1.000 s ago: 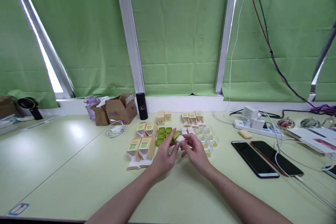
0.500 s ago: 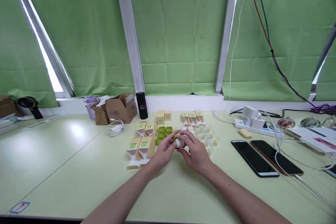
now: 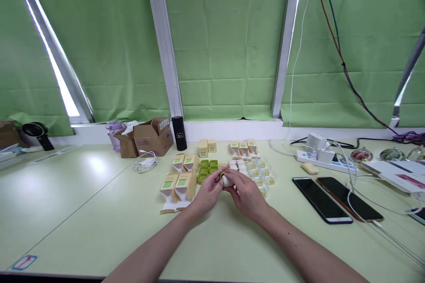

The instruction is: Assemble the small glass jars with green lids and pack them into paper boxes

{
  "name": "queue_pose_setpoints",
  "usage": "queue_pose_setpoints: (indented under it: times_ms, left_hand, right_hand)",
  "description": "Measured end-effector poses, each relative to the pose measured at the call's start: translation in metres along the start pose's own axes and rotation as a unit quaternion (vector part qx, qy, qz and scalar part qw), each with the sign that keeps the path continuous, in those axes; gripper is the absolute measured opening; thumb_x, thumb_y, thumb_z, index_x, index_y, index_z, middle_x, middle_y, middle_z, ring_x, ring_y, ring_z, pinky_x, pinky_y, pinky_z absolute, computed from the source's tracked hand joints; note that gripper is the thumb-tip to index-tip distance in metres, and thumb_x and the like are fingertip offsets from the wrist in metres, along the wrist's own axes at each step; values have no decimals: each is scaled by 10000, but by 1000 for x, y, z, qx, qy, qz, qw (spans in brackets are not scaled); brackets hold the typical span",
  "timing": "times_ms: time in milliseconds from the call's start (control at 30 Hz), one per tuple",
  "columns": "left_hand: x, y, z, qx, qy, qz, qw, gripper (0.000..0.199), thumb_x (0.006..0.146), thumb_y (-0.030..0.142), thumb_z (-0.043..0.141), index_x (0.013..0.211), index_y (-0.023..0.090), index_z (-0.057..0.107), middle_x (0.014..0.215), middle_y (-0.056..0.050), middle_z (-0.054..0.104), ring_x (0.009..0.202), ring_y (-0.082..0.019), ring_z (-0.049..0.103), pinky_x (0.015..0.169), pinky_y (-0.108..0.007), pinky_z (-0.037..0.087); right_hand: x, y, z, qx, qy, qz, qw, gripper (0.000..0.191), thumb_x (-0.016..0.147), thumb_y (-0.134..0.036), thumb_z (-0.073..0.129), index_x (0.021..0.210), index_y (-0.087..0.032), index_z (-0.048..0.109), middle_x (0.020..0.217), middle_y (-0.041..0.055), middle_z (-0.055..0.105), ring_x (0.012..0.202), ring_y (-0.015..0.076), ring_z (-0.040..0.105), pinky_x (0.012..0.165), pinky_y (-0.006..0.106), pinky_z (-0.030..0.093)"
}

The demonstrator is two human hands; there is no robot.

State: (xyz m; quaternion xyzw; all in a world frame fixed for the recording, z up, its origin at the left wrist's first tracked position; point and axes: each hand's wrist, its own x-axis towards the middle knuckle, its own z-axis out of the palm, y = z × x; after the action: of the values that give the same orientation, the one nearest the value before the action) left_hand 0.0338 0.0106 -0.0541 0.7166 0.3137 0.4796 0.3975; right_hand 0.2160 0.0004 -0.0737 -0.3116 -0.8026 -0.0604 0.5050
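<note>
Both hands meet over the table's middle around a small white rounded piece (image 3: 227, 181) with a dark yellow-green part at its top left. My left hand (image 3: 206, 193) is closed on its left side. Fingers of my right hand (image 3: 248, 193) wrap over its right side, hiding much of it. Just behind the left hand stand several small green square cups (image 3: 203, 170). Small pale pink-white pieces (image 3: 237, 166) sit in a group behind the right hand. To their right lie several clear plastic covers (image 3: 264, 171) with yellow spots inside.
Open cream boxes with green windows (image 3: 182, 185) stand left of the hands; more small boxes (image 3: 244, 149) are behind. Two phones (image 3: 322, 200), white cables and a power strip (image 3: 327, 162) lie right. A cardboard box (image 3: 153, 137) and black bottle (image 3: 179, 133) stand back left.
My right fingers have lowered and closed further over the white piece. More of the pale pink-white pieces behind the hands now shows.
</note>
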Motion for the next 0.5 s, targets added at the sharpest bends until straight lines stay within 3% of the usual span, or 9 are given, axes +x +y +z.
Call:
queue_pose_setpoints:
  times_ms: [267, 500]
  left_hand:
    - [2, -2, 6, -64, 9, -26, 998, 533, 980, 400, 683, 1459, 166, 653, 1529, -173, 650, 1422, -323, 626, 1224, -532, 504]
    - [1, -5, 9, -51, 22, -16, 998, 532, 986, 411, 661, 1460, 169, 645, 1514, -166, 663, 1402, -308, 643, 1210, -506, 522]
  right_hand:
    - [2, -2, -1, -17, 16, -23, 999, 384, 1039, -129, 546, 1412, -196, 611, 1329, 199, 740, 1256, 325, 725, 993, 494, 666]
    - [2, -3, -1, -26, 20, -29, 999, 454, 1017, -102, 549, 1458, -206, 587, 1321, 199, 746, 1244, 324, 732, 994, 496, 663]
